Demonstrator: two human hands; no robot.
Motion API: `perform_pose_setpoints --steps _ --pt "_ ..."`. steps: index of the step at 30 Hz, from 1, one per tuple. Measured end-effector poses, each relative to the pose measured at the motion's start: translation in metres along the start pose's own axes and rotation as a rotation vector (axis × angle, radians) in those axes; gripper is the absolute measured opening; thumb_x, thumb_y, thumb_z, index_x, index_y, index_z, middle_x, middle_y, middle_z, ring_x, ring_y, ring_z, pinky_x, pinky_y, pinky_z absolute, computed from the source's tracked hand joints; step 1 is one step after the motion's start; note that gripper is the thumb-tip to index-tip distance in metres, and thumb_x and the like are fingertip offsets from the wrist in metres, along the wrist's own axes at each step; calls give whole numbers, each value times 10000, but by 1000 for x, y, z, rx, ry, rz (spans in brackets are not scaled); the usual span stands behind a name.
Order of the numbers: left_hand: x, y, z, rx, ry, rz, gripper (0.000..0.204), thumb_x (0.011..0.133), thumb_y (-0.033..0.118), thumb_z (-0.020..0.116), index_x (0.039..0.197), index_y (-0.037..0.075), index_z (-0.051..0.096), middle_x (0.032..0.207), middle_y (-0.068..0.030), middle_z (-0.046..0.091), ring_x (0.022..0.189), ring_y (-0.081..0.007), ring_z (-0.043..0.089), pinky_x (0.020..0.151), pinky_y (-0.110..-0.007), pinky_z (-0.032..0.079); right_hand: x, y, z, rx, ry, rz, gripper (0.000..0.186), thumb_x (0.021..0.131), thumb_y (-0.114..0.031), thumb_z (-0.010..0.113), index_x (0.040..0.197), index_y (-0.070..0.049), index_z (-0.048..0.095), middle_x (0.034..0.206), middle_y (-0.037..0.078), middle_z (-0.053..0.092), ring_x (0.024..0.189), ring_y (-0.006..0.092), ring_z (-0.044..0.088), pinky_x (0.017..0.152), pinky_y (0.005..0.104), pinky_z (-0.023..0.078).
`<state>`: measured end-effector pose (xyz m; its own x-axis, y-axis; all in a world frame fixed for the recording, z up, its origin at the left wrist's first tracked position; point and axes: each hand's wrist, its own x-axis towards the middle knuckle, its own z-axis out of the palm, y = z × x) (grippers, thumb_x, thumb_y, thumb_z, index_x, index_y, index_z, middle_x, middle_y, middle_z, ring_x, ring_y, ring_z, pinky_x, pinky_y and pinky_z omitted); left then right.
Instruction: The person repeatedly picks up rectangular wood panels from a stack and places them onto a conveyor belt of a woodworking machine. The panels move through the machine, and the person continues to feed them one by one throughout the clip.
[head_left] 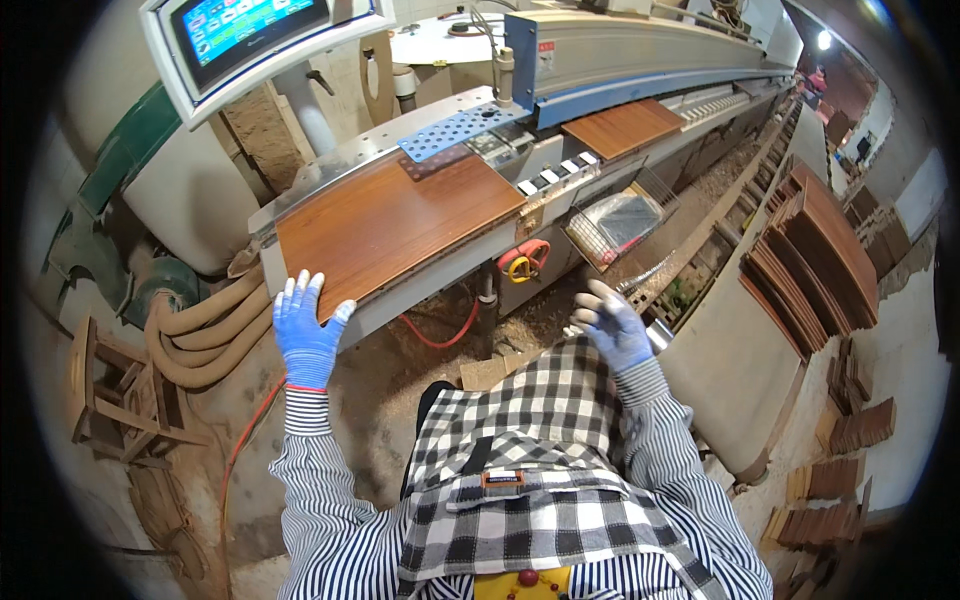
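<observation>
My left hand [308, 335], in a blue glove with pale fingertips, rests with spread fingers on the near left corner of a wood-grain board [390, 235]. The board lies on the machine's bed [270, 270], partly below a perforated blue plate [450, 130]. My right hand [610, 325], gloved alike, hangs in the air right of the board, fingers loosely bent and apart, with nothing visible in them. A second board [620, 128] lies farther along the machine. Below the bed are red-and-yellow looped items [525, 258] and a wire basket [620, 220].
A screen [250, 40] stands upper left, above thick hoses [190, 350] and a wooden stool [100, 390]. A roller rail [725, 230] and stacked boards [810, 255] flank my right side. A person [815, 82] is at the far end.
</observation>
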<state>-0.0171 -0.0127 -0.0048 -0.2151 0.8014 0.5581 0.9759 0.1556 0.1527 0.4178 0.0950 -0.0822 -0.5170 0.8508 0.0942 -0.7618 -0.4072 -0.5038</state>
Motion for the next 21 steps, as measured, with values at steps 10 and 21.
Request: perform_pose_setpoints --steps 10,21 --pt "-3 -6 -15 -309 -123 -196 626 888 163 623 1428 12 344 1469 -180 356 1344 -297 351 1112 -381 266 -152 40 -229 -120 1066 38 108 924 -155 534 871 -67 563 700 31 526 502 126 460 415 277 363" --pt "-1 -54 -12 -53 -109 -72 671 949 440 502 1448 32 317 1490 -154 330 1370 -301 309 1126 -408 248 -83 62 -284 -739 1059 573 563 941 -448 498 1358 -79 418 1386 148 378 1218 223 369 1005 301 304"
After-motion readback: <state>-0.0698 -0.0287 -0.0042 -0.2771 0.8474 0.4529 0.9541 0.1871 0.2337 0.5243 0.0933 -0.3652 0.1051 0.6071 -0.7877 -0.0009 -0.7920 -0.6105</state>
